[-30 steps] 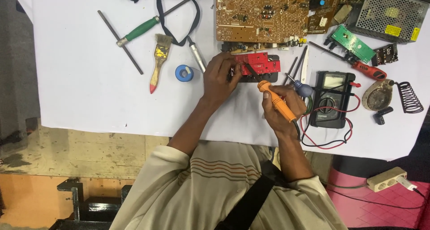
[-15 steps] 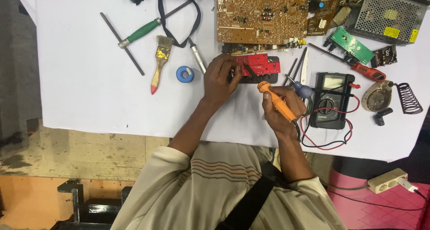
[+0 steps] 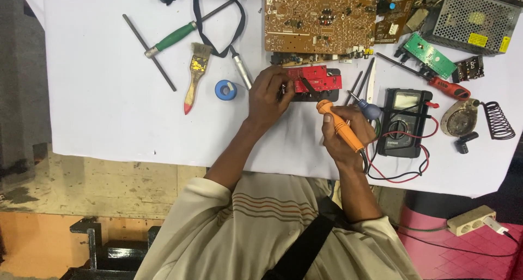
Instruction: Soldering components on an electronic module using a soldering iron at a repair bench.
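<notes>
I see the white table (image 3: 109, 94) with the red board (image 3: 318, 79) lying crosswise below the big brown board (image 3: 318, 18). My left hand (image 3: 269, 97) pinches its left end; my right hand (image 3: 343, 133), fingers wrapped around the orange iron (image 3: 340, 126), sits just below-right, tip toward it

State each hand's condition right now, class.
Left hand: closed on the red circuit board, steadying it.
Right hand: closed around the orange soldering iron.
</notes>
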